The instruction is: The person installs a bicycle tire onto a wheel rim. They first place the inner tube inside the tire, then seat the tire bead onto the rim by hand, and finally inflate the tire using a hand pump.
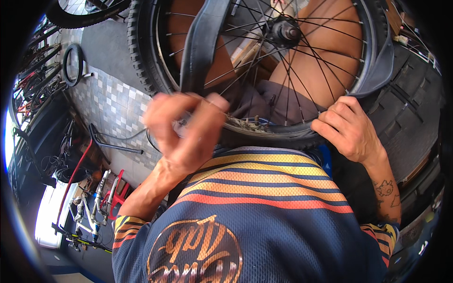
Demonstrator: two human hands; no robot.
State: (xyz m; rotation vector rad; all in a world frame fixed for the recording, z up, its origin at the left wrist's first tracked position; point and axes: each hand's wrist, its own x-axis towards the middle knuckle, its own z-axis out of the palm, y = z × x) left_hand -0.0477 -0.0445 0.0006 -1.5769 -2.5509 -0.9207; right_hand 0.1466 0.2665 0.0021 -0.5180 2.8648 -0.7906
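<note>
Right hand [347, 127] curled over tire [141, 52] below-right of hub [284, 32], left hand [188, 146] blurred below-left, can't tell if pinching — tube [200, 49] outside rim [163, 66] both sides of hub — likely mid tube work, next needs wheel steadied, left guiding tube.

Narrow gaps opened between the spokes [330, 20], legs [293, 70] behind them. The inner tube [202, 52] barred the far left of the wheel [285, 32]; the torso [283, 217] hemmed its near edge. Open space lay left, above the tiled floor [113, 99].
</note>
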